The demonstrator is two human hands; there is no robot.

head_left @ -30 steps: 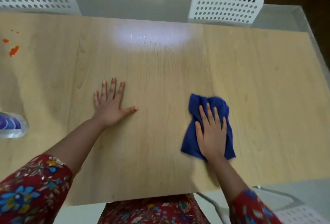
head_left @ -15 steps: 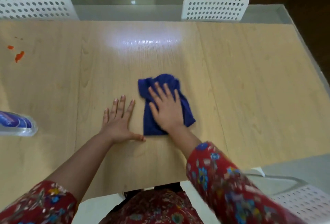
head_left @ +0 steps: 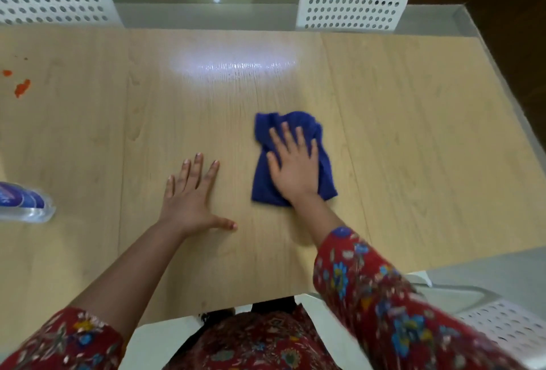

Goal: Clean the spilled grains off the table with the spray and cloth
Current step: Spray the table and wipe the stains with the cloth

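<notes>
The cloth [head_left: 292,160] has slid right, away from the left hand [head_left: 192,195].

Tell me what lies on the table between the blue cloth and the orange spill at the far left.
The left hand lies flat on the table, a little nearer than the straight line from the blue cloth under the right hand to the orange spill. Otherwise bare wood; the spray bottle sits well clear.

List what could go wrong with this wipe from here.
The orange bits lie far left of the blue cloth, so the right hand may miss them. Sweeping left could knock the spray bottle lying at the table's left edge. The left hand lies flat in that path.
</notes>
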